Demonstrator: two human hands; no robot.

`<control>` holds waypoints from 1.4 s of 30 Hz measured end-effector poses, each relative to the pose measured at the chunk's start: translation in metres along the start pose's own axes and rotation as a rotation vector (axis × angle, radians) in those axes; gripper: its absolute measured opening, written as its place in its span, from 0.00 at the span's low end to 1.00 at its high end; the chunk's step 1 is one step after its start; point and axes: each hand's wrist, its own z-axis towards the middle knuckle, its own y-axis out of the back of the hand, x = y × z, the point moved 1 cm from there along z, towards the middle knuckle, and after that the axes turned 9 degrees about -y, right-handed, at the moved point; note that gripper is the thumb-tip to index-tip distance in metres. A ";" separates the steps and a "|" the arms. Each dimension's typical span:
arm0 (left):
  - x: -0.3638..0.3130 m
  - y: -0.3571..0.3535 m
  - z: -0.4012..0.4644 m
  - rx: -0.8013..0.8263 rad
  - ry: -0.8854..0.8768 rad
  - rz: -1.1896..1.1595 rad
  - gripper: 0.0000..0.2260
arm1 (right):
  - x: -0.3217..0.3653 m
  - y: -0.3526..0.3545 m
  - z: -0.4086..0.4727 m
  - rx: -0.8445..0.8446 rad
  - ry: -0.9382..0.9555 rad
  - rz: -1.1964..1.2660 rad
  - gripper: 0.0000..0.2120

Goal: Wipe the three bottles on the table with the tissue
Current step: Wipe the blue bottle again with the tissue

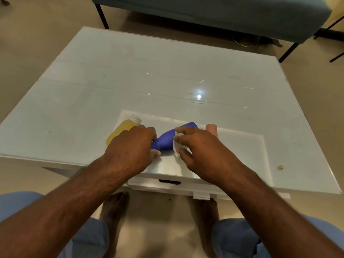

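Blue bottle (pixel 166 141) between two hands, one tissue (pixel 176 147).

Bare forearms, bare feet (pixel 113 211); light blue trousers (pixel 89 237) over both knees.

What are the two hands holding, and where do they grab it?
The left hand grips the blue bottle at its narrow cap end. The right hand pinches a white tissue against the bottle's middle.
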 end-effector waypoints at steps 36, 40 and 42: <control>0.002 -0.004 0.001 -0.010 -0.010 0.011 0.18 | 0.009 0.009 -0.007 0.040 0.018 -0.071 0.18; 0.002 -0.004 0.001 -0.002 -0.005 0.006 0.18 | 0.013 0.014 -0.010 0.042 0.020 -0.125 0.16; 0.002 -0.004 0.001 0.003 -0.002 0.002 0.18 | 0.012 0.012 -0.010 0.058 -0.001 -0.083 0.17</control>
